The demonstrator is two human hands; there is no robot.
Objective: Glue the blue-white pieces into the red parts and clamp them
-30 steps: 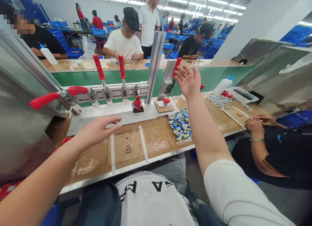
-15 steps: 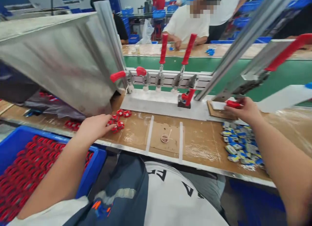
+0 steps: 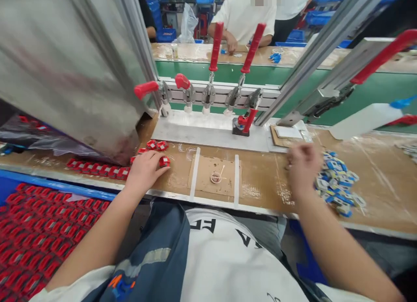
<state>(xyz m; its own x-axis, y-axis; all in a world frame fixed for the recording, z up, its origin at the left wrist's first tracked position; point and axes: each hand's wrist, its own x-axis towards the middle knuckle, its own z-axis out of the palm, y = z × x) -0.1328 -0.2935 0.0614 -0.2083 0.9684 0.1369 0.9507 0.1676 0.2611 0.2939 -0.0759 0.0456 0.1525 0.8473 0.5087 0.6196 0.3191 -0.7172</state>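
My left hand (image 3: 145,170) rests on the brown bench top with its fingertips pinched on a small red part (image 3: 164,161), beside a few more red parts (image 3: 155,145). My right hand (image 3: 302,166) hovers with curled fingers at the left edge of a pile of blue-and-white parts (image 3: 336,183); motion blur hides what is in it. Behind them stands a metal jig plate (image 3: 208,132) with a row of red-handled toggle clamps (image 3: 213,59). A small wooden pad (image 3: 286,135) carrying a white piece lies on the plate's right end.
A blue crate (image 3: 35,232) of red parts sits low at my left under a tilted steel chute (image 3: 65,63). A white squeeze bottle (image 3: 368,117) lies at the right. A taped cardboard square (image 3: 215,176) is at the bench's centre. Other people work across a green conveyor (image 3: 293,83).
My right hand drew back from the wooden pad under the clamp to the blue-and-white pile. My left hand closed on a red part near the chute. The view shifted down and slightly left.
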